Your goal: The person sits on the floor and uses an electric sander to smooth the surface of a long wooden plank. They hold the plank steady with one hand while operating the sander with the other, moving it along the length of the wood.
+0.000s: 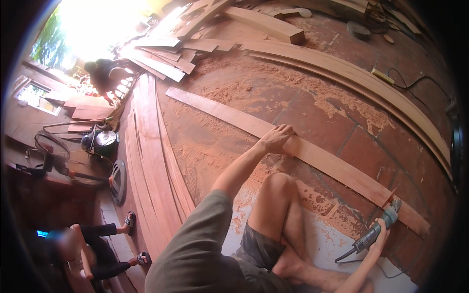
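Note:
A long, narrow wooden plank runs slantwise across the floor in front of me, from the far left to the near right. My left hand grips it around the middle, fingers curled over its top. Toward the plank's near right end, my right hand is closed around the body of a dark teal angle grinder. The grinder's head, with a thin reddish disc seen edge-on, is at the plank's surface; whether it touches I cannot tell. A black cord trails from its rear end.
Sawdust covers much of the tiled floor. Long boards lie stacked at left, with more boards along the far right. A yellowish tool with a cord lies behind them. One person sits at lower left; another bends over farther back.

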The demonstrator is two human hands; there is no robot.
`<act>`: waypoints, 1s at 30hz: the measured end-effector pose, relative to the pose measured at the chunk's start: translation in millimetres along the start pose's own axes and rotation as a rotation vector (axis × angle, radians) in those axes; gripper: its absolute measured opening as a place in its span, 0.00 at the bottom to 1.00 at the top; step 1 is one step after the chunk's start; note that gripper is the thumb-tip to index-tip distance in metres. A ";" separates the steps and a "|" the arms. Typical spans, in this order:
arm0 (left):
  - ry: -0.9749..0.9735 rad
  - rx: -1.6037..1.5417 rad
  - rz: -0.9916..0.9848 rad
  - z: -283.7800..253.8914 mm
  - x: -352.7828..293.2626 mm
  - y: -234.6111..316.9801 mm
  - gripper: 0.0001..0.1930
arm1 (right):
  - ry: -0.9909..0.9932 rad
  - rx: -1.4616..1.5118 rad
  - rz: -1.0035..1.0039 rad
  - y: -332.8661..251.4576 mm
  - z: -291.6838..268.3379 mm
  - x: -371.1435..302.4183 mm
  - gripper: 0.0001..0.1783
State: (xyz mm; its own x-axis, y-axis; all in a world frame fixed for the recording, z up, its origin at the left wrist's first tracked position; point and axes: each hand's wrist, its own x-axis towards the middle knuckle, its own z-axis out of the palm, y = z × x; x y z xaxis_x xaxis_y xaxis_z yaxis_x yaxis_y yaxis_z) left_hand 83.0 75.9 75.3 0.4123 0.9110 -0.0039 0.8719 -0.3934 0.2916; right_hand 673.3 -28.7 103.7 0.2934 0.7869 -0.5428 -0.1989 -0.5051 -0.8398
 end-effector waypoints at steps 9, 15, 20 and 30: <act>-0.007 0.259 0.194 35.4 37.8 37.6 0.47 | -0.062 0.319 0.163 9.3 -42.7 4.9 0.20; -0.060 0.181 0.149 56.1 91.6 131.6 0.48 | -0.030 0.076 0.119 -11.0 -52.3 1.5 0.19; -0.009 -0.001 0.152 58.8 88.4 126.2 0.48 | 0.152 -0.333 -0.103 -9.1 -55.3 10.0 0.26; -0.158 0.075 -0.149 32.8 20.0 27.0 0.61 | 0.315 -0.768 -0.306 10.1 -101.3 65.0 0.44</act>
State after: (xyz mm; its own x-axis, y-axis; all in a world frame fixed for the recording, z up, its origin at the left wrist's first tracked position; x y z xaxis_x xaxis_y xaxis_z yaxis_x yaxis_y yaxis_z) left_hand 123.4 79.4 51.7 0.3083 0.9314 -0.1935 0.9412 -0.2691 0.2042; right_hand 785.0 -18.5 59.1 0.4972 0.8498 -0.1751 0.5802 -0.4757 -0.6611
